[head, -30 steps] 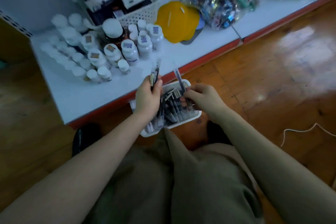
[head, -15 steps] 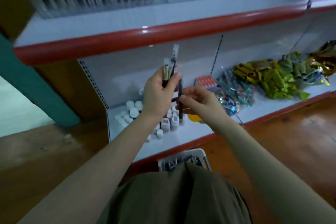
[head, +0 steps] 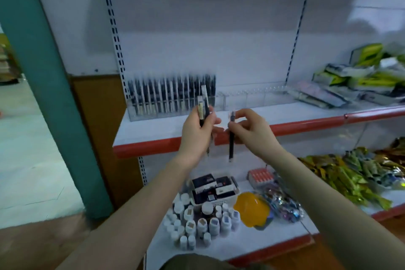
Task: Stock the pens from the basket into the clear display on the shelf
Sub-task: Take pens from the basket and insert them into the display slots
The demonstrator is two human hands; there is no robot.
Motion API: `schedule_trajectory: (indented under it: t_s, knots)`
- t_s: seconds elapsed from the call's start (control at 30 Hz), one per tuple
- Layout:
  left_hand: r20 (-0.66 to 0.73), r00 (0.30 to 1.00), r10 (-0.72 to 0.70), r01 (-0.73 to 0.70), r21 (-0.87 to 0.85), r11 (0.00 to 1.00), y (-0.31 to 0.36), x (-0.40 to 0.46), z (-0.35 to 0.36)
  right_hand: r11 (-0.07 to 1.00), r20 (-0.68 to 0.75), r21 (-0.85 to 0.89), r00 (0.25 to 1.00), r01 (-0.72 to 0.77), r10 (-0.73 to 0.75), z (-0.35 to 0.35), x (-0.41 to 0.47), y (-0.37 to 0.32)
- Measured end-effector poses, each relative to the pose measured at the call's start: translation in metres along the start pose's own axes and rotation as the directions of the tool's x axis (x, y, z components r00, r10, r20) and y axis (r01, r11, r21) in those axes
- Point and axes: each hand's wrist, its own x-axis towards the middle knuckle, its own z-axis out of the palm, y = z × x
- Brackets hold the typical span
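Teal paint covers the pillar (head: 41,85) at the far left, beside a brown panel and the white back wall of the shelf unit. On the upper shelf (head: 153,126), toward its left end and against the back wall, stands the clear display (head: 173,99); its left compartments are packed with upright dark pens, while the compartments stretching right along the back are see-through and look unfilled. In front of the shelf's red front edge, the left hand (head: 196,131) grips a small bundle of pens (head: 203,105) upright, fingers curled round the barrels, the caps rising above the fist in front of the filled part of the display. Just beside it, the right hand (head: 249,126) pinches a single black pen (head: 231,142) between thumb and fingertips, the pen hanging vertical with most of its barrel below the fingers. The two hands are near each other but apart. On the lower shelf (head: 252,241), left to right, sit a cluster of small white bottles (head: 197,223), a white basket of dark boxes (head: 213,188), a yellow plastic piece (head: 252,208), a bag of shiny wrapped items (head: 282,204) and green-gold packets (head: 350,173). Green and white packages (head: 359,76) lie at the upper shelf's right end.
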Motion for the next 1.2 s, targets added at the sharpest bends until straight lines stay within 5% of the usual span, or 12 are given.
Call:
schedule_trajectory:
  t_s: [0.2,0.57,0.97,1.2]
  knots:
    - [-0.079,0.997,0.001,-0.001,-0.001,1.0,0.038,0.015,-0.014,0.977,-0.024,0.2,0.996,-0.079,0.085,-0.022,0.031,-0.032]
    - [-0.194,0.981,-0.018,0.026,0.04,0.999,0.031,0.05,-0.035,0.999,-0.151,-0.027,0.988,0.018,-0.021,-0.025,0.107,-0.02]
    - [-0.11,0.994,-0.01,0.017,0.06,0.998,0.01,0.1,-0.02,0.993,-0.232,-0.042,0.965,0.113,-0.12,-0.004,0.213,0.006]
    - [-0.121,0.993,0.001,0.008,0.072,0.997,0.001,0.107,-0.013,0.992,-0.152,-0.008,0.98,0.129,-0.129,0.01,0.233,0.013]
